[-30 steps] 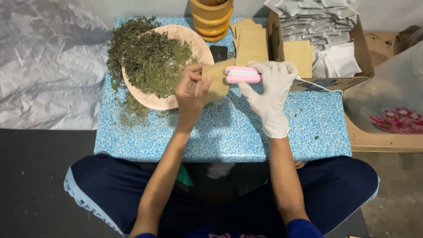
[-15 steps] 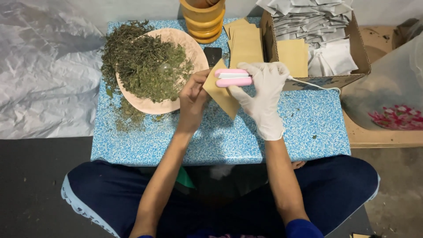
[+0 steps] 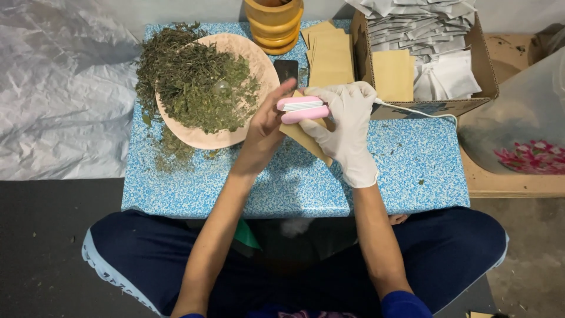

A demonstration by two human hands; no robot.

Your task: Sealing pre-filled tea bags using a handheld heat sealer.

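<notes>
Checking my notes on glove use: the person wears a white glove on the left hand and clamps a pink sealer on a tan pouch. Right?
Not quite. The head view shows the glove on the right hand; the left hand is bare. The pink sealer and tan pouch are as you say.

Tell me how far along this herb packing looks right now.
Done: filled-looking packets piled in the cardboard box. In hand: the gloved right hand clamps a pink sealer on a tan pouch that the bare left hand steadies. Left: many dried herbs on the plate and empty pouches.
</notes>
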